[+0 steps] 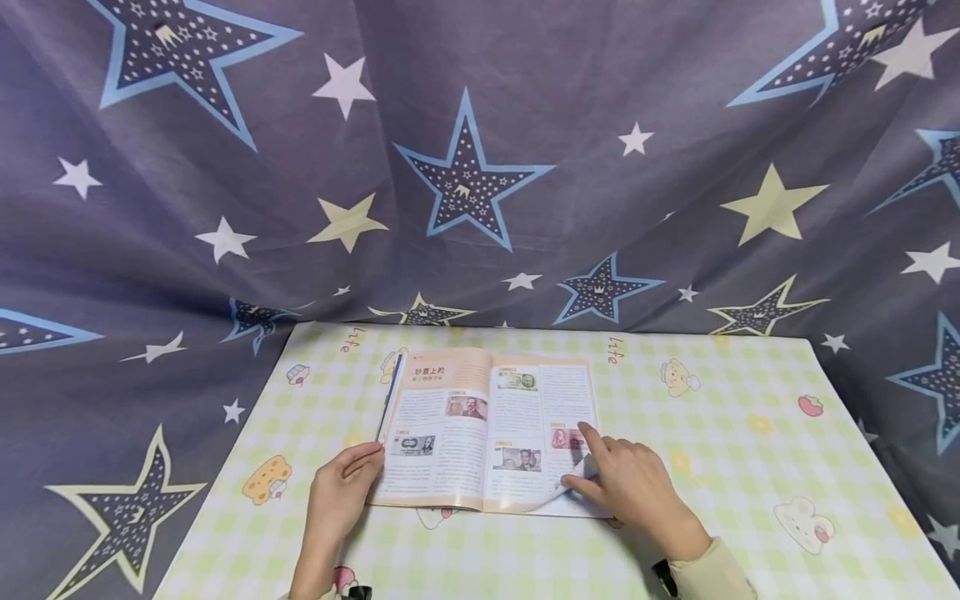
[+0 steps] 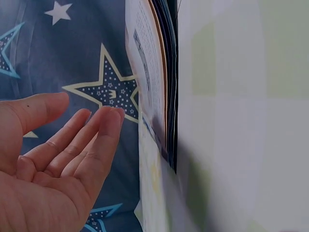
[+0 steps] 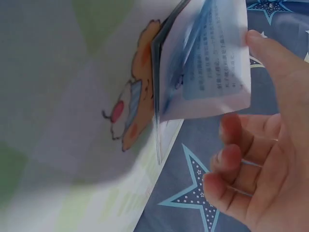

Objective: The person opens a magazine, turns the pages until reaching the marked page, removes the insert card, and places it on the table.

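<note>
An open magazine (image 1: pixel 442 487) with pictures of banknotes and printed text lies on the table. My left hand (image 1: pixel 341 483) is at its left edge; in the left wrist view this hand (image 2: pixel 63 169) has its fingers loosely bent, with nothing between them and the magazine (image 2: pixel 149 72) beside them. My right hand (image 1: pixel 637 483) is at the lower right of the right page, index finger and thumb apart. The page's lower corner curls up there. In the right wrist view, a fingertip of my right hand (image 3: pixel 263 145) touches the edge of the lifted page (image 3: pixel 217 72); the other fingers are loosely bent.
A green-and-white checked tablecloth (image 1: pixel 750 467) with cartoon prints covers the table. Behind and beside the table hangs a dark fabric (image 1: pixel 525 50) patterned with stars. Pale sleeves (image 1: pixel 712 575) show at the wrists.
</note>
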### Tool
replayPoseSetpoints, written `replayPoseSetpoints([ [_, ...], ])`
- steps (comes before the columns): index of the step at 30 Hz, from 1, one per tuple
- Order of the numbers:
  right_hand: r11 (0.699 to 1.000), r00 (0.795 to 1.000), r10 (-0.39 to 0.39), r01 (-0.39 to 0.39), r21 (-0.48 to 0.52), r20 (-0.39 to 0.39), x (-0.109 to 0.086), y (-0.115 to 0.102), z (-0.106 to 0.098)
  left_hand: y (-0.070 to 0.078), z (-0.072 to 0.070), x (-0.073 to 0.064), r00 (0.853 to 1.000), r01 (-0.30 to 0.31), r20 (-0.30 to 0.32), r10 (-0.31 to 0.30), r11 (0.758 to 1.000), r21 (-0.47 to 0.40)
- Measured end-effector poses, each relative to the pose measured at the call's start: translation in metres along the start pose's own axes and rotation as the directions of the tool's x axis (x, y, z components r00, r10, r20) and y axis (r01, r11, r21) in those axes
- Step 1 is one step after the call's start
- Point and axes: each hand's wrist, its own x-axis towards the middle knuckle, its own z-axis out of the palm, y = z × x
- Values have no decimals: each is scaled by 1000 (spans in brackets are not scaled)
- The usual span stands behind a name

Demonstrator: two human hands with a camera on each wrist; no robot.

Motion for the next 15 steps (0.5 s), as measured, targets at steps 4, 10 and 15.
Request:
replayPoseSetpoints([
  [4, 998, 999, 46, -47, 38, 28, 0, -3, 1, 2, 3, 0, 1000, -15, 15, 15, 1000, 0],
  [10, 990, 998, 61, -59, 129, -13, 4, -8, -1, 5, 9, -1, 999, -26, 31, 25, 1000, 11],
  [15, 954, 997, 76, -74, 292, 4, 8, -14, -4, 9, 14, -2, 998, -49, 51, 49, 999, 4],
])
